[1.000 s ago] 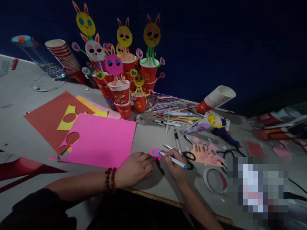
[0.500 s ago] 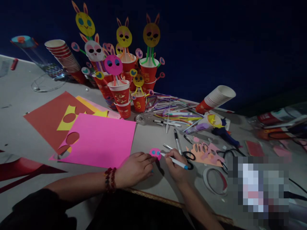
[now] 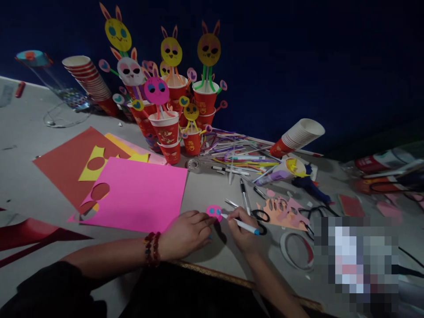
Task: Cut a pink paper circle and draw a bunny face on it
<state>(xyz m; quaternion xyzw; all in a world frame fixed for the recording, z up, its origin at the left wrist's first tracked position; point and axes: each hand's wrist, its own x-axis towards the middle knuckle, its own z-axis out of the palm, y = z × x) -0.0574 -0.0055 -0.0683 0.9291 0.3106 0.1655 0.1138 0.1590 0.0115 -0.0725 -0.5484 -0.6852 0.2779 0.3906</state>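
Observation:
A small pink paper disc (image 3: pixel 214 212) with two blue spots lies on the table in front of me. My left hand (image 3: pixel 188 234) rests on the table with a fingertip on the disc's lower edge; a blue cap shows beneath its fingers, which are bent and close together. White marker with a blue end (image 3: pixel 245 226): my right hand (image 3: pixel 244 233) grips it, its tip at the right blue spot. Black-handled scissors (image 3: pixel 261 215) lie just beyond my right hand. A large pink sheet (image 3: pixel 145 194) is by my left hand.
Red cups with rabbit-faced paper figures (image 3: pixel 167 130) stand at the back. Straws and pens (image 3: pixel 238 154) lie beside them. Stacked cups (image 3: pixel 298 134) lean at the back right. A tape roll (image 3: pixel 284 251) and orange scraps (image 3: pixel 281 214) are at the right, red paper (image 3: pixel 62 163) at the left.

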